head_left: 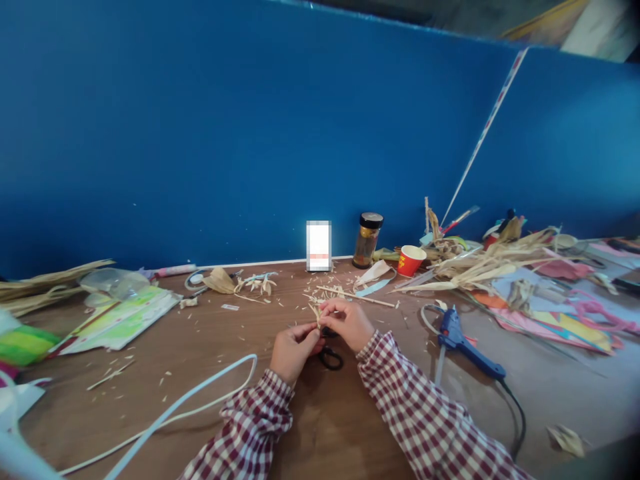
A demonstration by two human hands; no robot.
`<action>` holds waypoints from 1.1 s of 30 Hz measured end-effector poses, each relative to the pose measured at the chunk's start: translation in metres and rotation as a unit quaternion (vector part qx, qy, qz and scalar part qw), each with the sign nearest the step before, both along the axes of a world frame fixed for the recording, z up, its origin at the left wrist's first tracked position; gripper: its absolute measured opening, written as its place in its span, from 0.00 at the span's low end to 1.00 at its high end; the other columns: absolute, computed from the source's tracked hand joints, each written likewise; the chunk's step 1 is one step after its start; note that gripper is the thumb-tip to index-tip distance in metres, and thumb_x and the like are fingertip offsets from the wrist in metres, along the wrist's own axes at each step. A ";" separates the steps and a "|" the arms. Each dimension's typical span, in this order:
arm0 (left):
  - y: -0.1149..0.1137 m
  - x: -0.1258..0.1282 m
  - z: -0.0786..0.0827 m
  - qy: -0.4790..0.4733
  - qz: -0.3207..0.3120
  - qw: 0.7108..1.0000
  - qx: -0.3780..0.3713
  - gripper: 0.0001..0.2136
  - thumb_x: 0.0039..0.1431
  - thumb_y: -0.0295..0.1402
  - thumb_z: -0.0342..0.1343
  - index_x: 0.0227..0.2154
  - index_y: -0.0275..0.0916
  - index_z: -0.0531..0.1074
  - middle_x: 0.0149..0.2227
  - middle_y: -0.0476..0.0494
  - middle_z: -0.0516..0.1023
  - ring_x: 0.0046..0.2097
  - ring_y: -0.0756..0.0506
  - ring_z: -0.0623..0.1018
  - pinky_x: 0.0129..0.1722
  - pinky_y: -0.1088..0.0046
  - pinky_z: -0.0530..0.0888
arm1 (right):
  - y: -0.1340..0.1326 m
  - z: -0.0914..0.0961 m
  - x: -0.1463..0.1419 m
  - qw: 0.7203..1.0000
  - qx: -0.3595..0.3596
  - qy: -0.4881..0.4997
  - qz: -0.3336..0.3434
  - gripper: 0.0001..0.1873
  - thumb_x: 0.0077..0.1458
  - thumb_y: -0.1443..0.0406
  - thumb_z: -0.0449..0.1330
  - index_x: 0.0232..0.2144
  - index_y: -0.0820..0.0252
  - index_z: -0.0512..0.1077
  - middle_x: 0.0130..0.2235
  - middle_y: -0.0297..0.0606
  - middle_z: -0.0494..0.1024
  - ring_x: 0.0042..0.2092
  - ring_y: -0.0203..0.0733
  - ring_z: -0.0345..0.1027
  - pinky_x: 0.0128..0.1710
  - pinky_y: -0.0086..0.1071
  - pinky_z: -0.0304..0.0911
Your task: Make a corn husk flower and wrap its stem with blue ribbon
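Blue walls back a brown table (330, 427) littered with dry husk scraps. At its middle the person's two hands meet, both in checked red-and-white sleeves. The left hand (293, 350) has its fingers curled in, the tips closed on a small husk piece (317, 312) that sticks up between the hands; the right hand (349, 322) bends over it from the other side, fingers pressed together and pinching the same piece from above. Black scissors (331, 357) lie on the table just under and between the hands, one loop showing in front of the right wrist. A blue glue gun (457, 337) lies to the right, near the right sleeve, its black cord trailing toward the table edge. A white cable (200, 393) curves across the left side. Against the wall stand a jar (368, 240) with a black lid and a red paper cup (411, 260) with yellow print too small to read. A husk pile (490, 263) spreads on the far right over coloured paper. A blurred white card beside the jar shows no legible writing.
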State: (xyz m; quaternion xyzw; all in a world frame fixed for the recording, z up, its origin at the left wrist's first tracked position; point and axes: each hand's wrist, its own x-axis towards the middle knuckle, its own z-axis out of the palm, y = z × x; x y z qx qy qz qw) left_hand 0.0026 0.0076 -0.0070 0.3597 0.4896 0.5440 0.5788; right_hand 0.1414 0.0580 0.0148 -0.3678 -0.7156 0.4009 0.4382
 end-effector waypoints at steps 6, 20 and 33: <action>0.000 0.000 -0.001 0.004 -0.001 1.000 -0.005 0.17 0.39 0.38 0.64 0.33 0.33 0.76 0.29 0.41 0.80 0.28 0.49 0.77 0.30 0.76 0.75 | 0.000 0.000 0.000 1.000 0.001 0.011 0.001 0.05 0.44 0.65 0.61 0.23 0.62 0.71 0.37 0.39 0.74 0.42 0.41 0.67 0.41 0.35 0.62; 0.001 0.001 0.001 -0.003 0.019 1.000 -0.021 0.16 0.35 0.39 0.65 0.28 0.32 0.76 0.23 0.45 0.78 0.23 0.52 0.75 0.24 0.81 0.74 | -0.001 0.000 -0.002 1.000 0.012 0.015 -0.002 0.03 0.43 0.67 0.62 0.22 0.61 0.71 0.36 0.39 0.74 0.40 0.40 0.68 0.42 0.34 0.61; 0.001 0.001 -0.002 0.012 0.012 1.000 -0.010 0.15 0.39 0.37 0.63 0.30 0.33 0.76 0.26 0.44 0.78 0.25 0.51 0.76 0.26 0.78 0.75 | -0.002 0.003 -0.001 1.000 0.019 0.013 -0.006 0.03 0.44 0.67 0.61 0.22 0.61 0.71 0.37 0.39 0.74 0.41 0.40 0.67 0.43 0.35 0.60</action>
